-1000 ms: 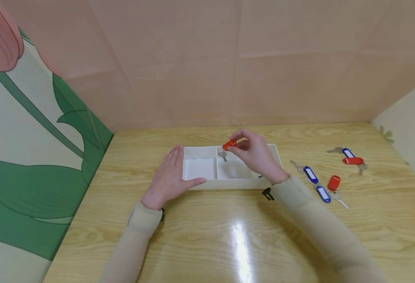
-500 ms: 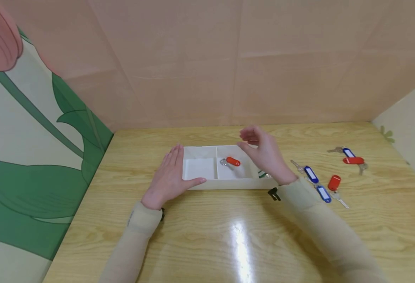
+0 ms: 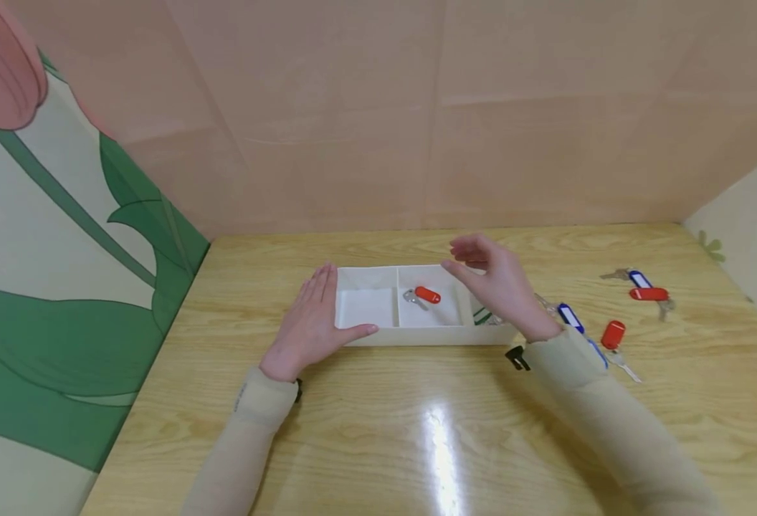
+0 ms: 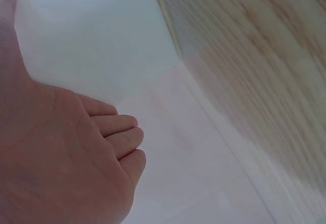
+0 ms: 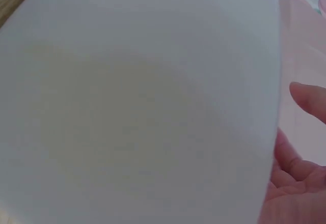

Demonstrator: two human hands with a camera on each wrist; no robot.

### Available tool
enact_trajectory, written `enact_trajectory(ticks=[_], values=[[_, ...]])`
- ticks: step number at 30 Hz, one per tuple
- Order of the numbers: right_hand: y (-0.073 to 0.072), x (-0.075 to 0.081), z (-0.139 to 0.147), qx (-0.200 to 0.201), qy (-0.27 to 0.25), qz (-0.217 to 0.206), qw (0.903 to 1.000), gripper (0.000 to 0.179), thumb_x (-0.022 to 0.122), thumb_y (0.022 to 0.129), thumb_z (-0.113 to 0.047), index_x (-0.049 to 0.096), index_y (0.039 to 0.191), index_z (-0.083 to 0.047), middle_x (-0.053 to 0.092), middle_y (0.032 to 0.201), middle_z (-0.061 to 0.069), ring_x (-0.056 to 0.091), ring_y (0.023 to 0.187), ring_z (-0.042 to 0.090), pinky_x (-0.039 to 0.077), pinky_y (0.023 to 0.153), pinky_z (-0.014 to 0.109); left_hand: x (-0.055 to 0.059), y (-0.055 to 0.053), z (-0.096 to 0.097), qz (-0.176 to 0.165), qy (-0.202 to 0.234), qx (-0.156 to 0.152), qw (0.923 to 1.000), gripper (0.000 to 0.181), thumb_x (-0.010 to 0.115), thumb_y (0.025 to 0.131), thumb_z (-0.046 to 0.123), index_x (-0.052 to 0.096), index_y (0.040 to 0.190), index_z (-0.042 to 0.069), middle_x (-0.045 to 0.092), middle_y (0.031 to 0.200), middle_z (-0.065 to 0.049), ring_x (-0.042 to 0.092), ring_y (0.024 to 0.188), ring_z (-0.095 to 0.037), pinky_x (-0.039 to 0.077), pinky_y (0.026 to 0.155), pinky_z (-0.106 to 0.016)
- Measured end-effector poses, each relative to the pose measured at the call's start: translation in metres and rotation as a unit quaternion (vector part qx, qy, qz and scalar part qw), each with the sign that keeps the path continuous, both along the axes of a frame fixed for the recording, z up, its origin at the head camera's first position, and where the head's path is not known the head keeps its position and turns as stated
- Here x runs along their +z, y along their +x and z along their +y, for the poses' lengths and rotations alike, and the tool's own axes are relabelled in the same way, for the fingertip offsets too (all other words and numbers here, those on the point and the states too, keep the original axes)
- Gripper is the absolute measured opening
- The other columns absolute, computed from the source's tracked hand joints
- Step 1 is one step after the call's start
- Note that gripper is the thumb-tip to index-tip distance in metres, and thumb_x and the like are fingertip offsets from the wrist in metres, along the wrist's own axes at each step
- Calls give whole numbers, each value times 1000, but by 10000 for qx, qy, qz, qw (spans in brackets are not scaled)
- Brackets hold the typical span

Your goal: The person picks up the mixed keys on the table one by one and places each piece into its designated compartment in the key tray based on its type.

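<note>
A white divided box (image 3: 430, 335) stands on the table in the head view. My left hand (image 3: 307, 319) rests along its left end with straight fingers, the thumb reaching over the front rim; the left wrist view shows this hand (image 4: 71, 147) against the box's white wall (image 4: 97, 35). In the middle compartment lies a key with a red tag (image 3: 427, 294). Above the right compartment hovers my right hand (image 3: 501, 283), fingers loosely bent and holding nothing. Partly hidden under it, green-and-silver items (image 3: 482, 316) lie in that compartment.
To the right on the wooden table (image 3: 378, 430) lie more tagged keys: a red tag (image 3: 613, 335), a blue tag (image 3: 570, 317) partly behind the right sleeve, and a crossed red tag (image 3: 649, 294) and blue tag (image 3: 638, 279). A pink wall (image 3: 353, 143) rises behind.
My right hand has let go of the red-tagged key, which now lies in the middle compartment. The hand has moved right, over the right compartment. My left hand has stayed in place.
</note>
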State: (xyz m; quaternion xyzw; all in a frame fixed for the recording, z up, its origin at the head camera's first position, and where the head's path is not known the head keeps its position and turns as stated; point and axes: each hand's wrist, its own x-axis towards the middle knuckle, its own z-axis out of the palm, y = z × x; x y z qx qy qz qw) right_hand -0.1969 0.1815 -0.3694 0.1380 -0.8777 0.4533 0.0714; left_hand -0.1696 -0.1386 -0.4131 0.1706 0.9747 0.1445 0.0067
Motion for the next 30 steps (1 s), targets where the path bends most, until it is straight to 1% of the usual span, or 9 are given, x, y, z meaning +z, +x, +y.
enact_trajectory(ticks=[5, 13, 18, 23, 30], values=[[3, 0, 4, 14, 37, -65, 10000, 42, 73, 97, -30, 62, 130, -7, 66, 120, 8, 63, 109, 25, 53, 98, 46, 0, 0, 0, -10, 3, 19, 10000, 130, 38, 80, 94, 1, 161, 0, 0, 169, -14, 0, 155, -24, 3, 124, -38], [7, 3, 13, 18, 79, -139, 9999, 46, 70, 99, -33, 61, 133, -4, 65, 124, 13, 62, 114, 32, 49, 101, 51, -1, -1, 0, 5, 21, 21, 10000, 131, 38, 79, 94, 2, 161, -1, 1, 169, -15, 0, 155, -25, 3, 124, -38], [10, 6, 20, -22, 13, -270, 9996, 46, 70, 99, -36, 60, 133, -7, 63, 127, 11, 61, 117, 31, 48, 103, 51, -1, -1, 0, 1, 34, 18, 10000, 131, 38, 79, 94, 2, 161, -1, 2, 169, -15, 0, 155, -25, 4, 124, -38], [13, 6, 28, -54, 31, -176, 9998, 47, 70, 98, -36, 61, 133, -6, 63, 127, 12, 61, 117, 32, 48, 103, 52, -1, -2, 0, 11, 18, 14, 10000, 131, 37, 79, 94, 2, 161, -1, 3, 169, -16, 0, 155, -25, 4, 124, -39], [14, 4, 36, -103, 15, 36, 9999, 44, 71, 98, -33, 62, 130, -4, 65, 124, 13, 63, 114, 31, 49, 101, 52, -2, -2, 0, 7, -8, 30, 10000, 131, 37, 78, 95, 2, 161, -1, 2, 169, -15, 0, 155, -24, 4, 124, -39]])
